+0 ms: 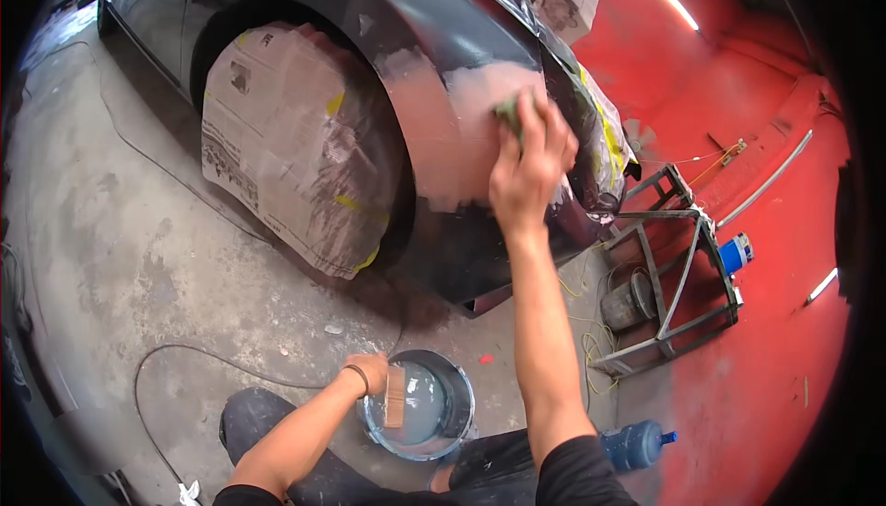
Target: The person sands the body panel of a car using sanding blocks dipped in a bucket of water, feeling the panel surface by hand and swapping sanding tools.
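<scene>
My right hand (pixel 533 160) reaches up to a dark car's fender (pixel 461 35), its fingers closed around a small green sponge (pixel 506 115). That sponge rests on a patch of dull pink filler (pixel 449 160) beside the wheel arch. Lower down, my left hand (pixel 372 369) grips a flat brown rectangular sanding block (pixel 394 397) at the left side of a dark bucket (pixel 467 393). Cloudy water (pixel 425 403) lies in the bucket, between my knees. The block hangs over the water; my left fingertips are partly hidden behind it.
Newspaper (pixel 277 137) covers the wheel, and more taped paper (pixel 604 142) masks the car's front. At right stand a metal frame (pixel 678 289), a dark pail (pixel 628 301) and a blue can (pixel 736 253). A blue water jug (pixel 635 445) lies near my right arm. A cable (pixel 185 347) crosses the concrete.
</scene>
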Demonstrator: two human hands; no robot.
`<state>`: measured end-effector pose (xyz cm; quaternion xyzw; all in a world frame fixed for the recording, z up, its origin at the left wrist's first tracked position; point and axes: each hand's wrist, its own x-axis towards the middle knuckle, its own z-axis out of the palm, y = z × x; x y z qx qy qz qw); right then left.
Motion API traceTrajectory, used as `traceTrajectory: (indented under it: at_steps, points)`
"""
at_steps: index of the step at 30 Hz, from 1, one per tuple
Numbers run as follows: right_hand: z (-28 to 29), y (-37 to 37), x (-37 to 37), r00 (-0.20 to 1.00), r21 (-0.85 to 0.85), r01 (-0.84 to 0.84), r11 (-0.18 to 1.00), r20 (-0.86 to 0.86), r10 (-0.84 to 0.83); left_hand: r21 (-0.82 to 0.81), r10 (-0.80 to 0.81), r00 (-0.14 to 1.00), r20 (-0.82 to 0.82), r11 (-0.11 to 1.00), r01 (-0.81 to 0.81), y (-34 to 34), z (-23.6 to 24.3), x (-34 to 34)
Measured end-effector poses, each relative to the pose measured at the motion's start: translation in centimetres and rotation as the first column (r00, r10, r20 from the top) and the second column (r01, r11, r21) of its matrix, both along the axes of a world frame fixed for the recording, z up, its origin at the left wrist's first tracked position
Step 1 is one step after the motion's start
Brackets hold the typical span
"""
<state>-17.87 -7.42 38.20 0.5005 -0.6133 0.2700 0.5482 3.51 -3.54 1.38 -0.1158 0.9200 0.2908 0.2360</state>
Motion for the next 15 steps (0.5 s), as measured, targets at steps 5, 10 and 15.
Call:
traceTrajectory:
  at_steps: [5,10,15]
  points:
    - [1.9,-0.8,0.3,0.996,-0.022,0.003,1.000,0.085,-0.001,0.003,-0.035,0.999,0.015,0.999,0.035,-0.8,2.6,0.6]
    - [1.4,-1.5,-0.5,0.999,-0.013,-0.035,0.999,0.033,0.035,0.027,-0.055,0.998,0.000,0.998,0.055,-0.2,0.7,0.2]
    - [3.6,-2.4,0.1,0.998,0.010,0.051,0.999,0.027,-0.051,0.014,-0.042,0.999,0.013,0.999,0.042,-0.5,0.7,0.5]
